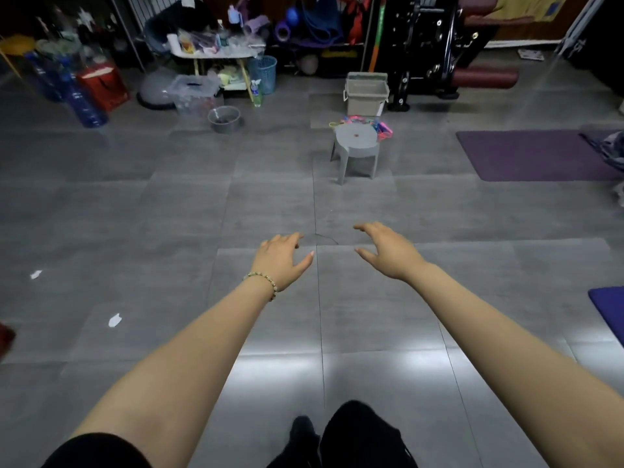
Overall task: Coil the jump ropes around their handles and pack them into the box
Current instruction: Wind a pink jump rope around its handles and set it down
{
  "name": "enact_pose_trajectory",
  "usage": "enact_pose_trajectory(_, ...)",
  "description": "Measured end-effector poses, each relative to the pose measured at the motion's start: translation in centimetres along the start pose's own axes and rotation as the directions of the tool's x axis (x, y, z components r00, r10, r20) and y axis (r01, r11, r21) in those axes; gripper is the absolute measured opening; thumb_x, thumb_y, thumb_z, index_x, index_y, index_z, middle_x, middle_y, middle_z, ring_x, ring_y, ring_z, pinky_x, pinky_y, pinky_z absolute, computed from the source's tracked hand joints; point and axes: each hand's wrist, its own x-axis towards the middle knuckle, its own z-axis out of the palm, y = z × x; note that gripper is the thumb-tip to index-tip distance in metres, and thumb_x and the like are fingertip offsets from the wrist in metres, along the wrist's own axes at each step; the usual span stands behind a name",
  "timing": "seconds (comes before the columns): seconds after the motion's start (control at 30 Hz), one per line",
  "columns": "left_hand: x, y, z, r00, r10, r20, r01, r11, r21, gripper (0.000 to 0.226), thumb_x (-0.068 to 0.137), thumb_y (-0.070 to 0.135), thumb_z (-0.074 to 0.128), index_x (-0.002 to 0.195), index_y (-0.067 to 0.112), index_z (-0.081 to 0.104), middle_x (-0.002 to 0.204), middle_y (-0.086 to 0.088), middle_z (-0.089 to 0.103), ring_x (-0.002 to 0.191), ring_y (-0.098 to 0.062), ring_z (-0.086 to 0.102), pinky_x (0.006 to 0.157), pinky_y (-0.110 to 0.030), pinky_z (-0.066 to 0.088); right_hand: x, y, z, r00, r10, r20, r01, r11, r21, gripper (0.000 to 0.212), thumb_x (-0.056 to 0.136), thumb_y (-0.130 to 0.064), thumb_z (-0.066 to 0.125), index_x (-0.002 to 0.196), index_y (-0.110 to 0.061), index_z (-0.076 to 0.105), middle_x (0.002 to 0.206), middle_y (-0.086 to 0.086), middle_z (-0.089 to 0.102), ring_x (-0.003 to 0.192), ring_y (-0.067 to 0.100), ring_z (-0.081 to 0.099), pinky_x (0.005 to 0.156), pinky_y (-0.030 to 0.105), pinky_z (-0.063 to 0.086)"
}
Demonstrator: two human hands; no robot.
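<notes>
Along the left edge of our view a red bag (103,86) and blue bottles (84,103) stand at the far side of the room, and two white scraps (114,320) lie on the grey floor (169,204) nearer us. Farther along, a clear bin (192,92) and a grey bowl (224,119) sit just in front of a cluttered white counter (216,56), with a blue basket (263,74) beside its leg. A broad stretch of tiles lies between that clutter and us.

Our left hand (283,260), a bead bracelet (266,282) at the wrist, reaches forward palm down. Its grip is wide, fingers loosely spread, holding nothing.

Past it, well apart from both hands, a grey stool (355,143) stands in mid-floor. The jump ropes (358,121) lie in a bright tangle just behind the stool, between it and the box (366,94), which stands near a black machine (429,45).

Our right hand (388,249) hovers level with the left, grip equally wide and holding nothing. To the right, a purple mat (533,155) lies flat beside the stool with a strip of floor between them, and a blue mat (609,309) cuts in at the right edge.
</notes>
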Motion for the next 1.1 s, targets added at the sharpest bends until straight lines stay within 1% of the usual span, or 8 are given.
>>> enact_pose_trajectory(0.13,10.4,-1.3,-1.6,1.0,0.007,-0.002,-0.007,1.0,-0.007,0.047,0.095,0.046,0.043,0.134,0.02,0.044,0.122,0.002,0.059,0.118,-0.019,0.049,0.096,-0.032,0.032,9.0,3.3,-2.6,0.999,0.024,-0.034,-0.024,1.0,-0.001,0.049,0.095,-0.033,0.051,0.14,-0.02,0.037,0.14,0.003,0.044,0.124,0.026,0.046,0.094,0.038,0.041)
enact_pose_trajectory(0.3,24.1,-2.2,-1.8,1.0,-0.009,0.008,0.009,1.0,-0.02,0.047,0.095,0.046,0.042,0.135,0.021,0.044,0.122,0.002,0.059,0.117,-0.02,0.049,0.097,-0.033,0.032,21.5,8.4,-5.2,1.0,0.027,-0.014,-0.027,0.999,0.026,0.051,0.094,-0.031,0.052,0.141,-0.02,0.036,0.141,0.004,0.043,0.127,0.024,0.044,0.098,0.037,0.04)
enact_pose_trajectory(0.47,36.7,-2.9,-3.2,0.998,-0.067,-0.014,0.066,0.997,-0.039,0.046,0.095,0.044,0.044,0.135,0.021,0.045,0.122,0.004,0.059,0.117,-0.019,0.05,0.098,-0.032,0.033,34.4,12.3,-9.6,0.999,-0.025,0.038,0.024,0.999,0.04,0.051,0.094,-0.03,0.052,0.141,-0.018,0.036,0.144,0.003,0.04,0.129,0.022,0.042,0.098,0.035,0.039)
enact_pose_trajectory(0.7,53.1,-6.3,-6.4,0.993,-0.112,-0.032,0.11,0.993,-0.05,0.045,0.094,0.044,0.045,0.134,0.022,0.046,0.124,0.004,0.058,0.119,-0.018,0.049,0.096,-0.034,0.037,51.8,15.4,-14.8,0.997,-0.076,0.021,0.076,0.997,-0.028,0.051,0.092,-0.027,0.054,0.14,-0.017,0.038,0.141,0.004,0.043,0.127,0.024,0.044,0.101,0.037,0.038)
enact_pose_trajectory(0.83,63.7,-9.7,-8.1,0.996,-0.084,-0.015,0.083,0.996,-0.033,0.046,0.095,0.044,0.044,0.134,0.022,0.045,0.124,0.004,0.057,0.12,-0.018,0.048,0.097,-0.033,0.035,62.3,17.3,-16.0,0.998,-0.055,0.002,0.055,0.997,-0.046,0.051,0.093,-0.027,0.054,0.14,-0.016,0.039,0.143,0.004,0.043,0.131,0.023,0.04,0.1,0.034,0.035)
enact_pose_trajectory(0.93,71.6,-12.7,-9.8,0.998,-0.058,0.001,0.058,0.998,-0.039,0.045,0.095,0.044,0.045,0.134,0.021,0.046,0.124,0.003,0.058,0.121,-0.018,0.047,0.096,-0.032,0.034,70.0,17.7,-17.2,1.0,-0.03,0.007,0.03,0.999,-0.039,0.051,0.092,-0.026,0.054,0.14,-0.016,0.039,0.142,0.005,0.043,0.13,0.023,0.04,0.1,0.035,0.037)
enact_pose_trajectory(1.0,76.7,-14.6,-11.3,0.999,-0.037,0.019,0.038,0.999,-0.028,0.045,0.095,0.045,0.045,0.133,0.022,0.046,0.124,0.003,0.058,0.121,-0.019,0.047,0.097,-0.032,0.033,75.0,17.7,-18.4,1.0,-0.021,-0.003,0.021,0.999,-0.051,0.051,0.092,-0.029,0.054,0.14,-0.017,0.039,0.143,0.005,0.043,0.129,0.024,0.042,0.101,0.037,0.039)
enact_pose_trajectory(1.1,83.5,-16.8,-13.4,0.999,-0.019,0.03,0.019,1.0,0.006,0.045,0.094,0.046,0.044,0.132,0.023,0.047,0.123,0.004,0.059,0.12,-0.019,0.049,0.097,-0.033,0.034,82.0,17.8,-20.3,1.0,-0.018,-0.002,0.018,0.997,-0.073,0.051,0.092,-0.034,0.053,0.139,-0.019,0.039,0.141,0.004,0.046,0.128,0.024,0.044,0.097,0.035,0.04)
